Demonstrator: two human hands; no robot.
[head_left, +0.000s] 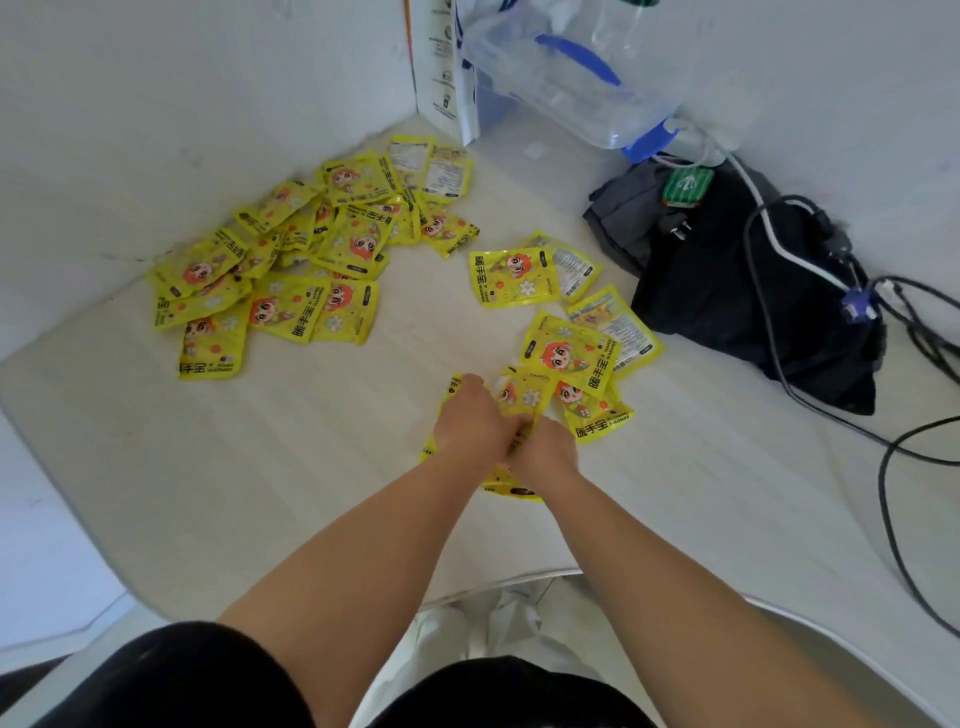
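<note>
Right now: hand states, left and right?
Left hand: fingers curled, grips the yellow packets under it.
Right hand: grips the same packets.

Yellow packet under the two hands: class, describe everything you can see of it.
The yellow packet looks like glossy plastic film, flat, with black print at its edges. Most is hidden: only corners and edges show around the left hand and right hand, which both grip it with curled fingers. It is on or just above the white table, with similar packets close on its right. Whether it is one packet or several stacked cannot be told.
</note>
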